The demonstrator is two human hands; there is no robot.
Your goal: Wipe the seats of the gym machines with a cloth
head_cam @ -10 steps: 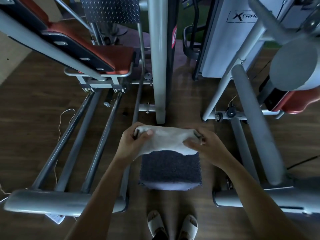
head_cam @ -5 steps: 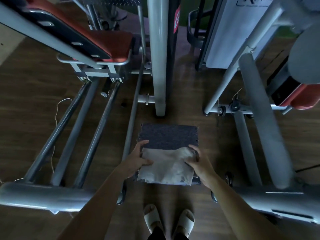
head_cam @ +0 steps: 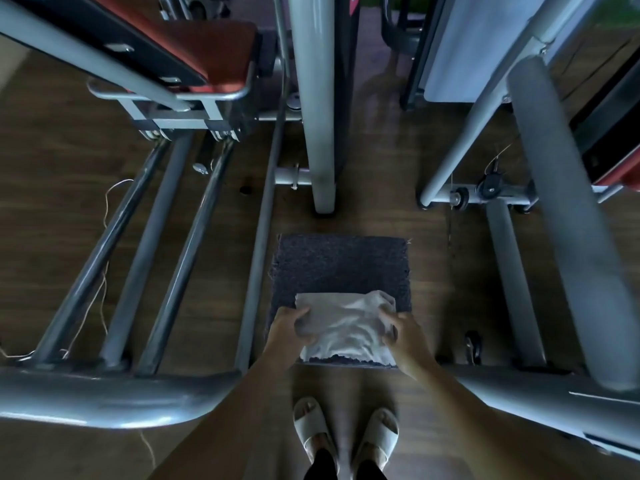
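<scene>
Both hands are low in front of the person, and both grip the same pale cloth (head_cam: pixel 346 332). The left hand (head_cam: pixel 289 327) has its fingers curled round the cloth's left edge. The right hand (head_cam: pixel 407 332) pinches the bunched right edge. The cloth is spread between them and wrinkled in the middle. Under the hands a dark mat (head_cam: pixel 339 268) lies on the wooden floor (head_cam: pixel 52 202). The cloth covers the near half of the mat, but I cannot tell if it rests on it or hangs just above. Behind the hands, close to the body, are two feet in pale sandals (head_cam: pixel 310 431). Far ahead of the left hand, to its outer side, a red seat (head_cam: pixel 214 46) sits on a grey machine frame, well apart from the cloth. Straight ahead of the hands a thick grey post (head_cam: pixel 313 98) stands just beyond the mat. Far out from the right hand, a corner of a second red pad (head_cam: pixel 620 176) shows.
</scene>
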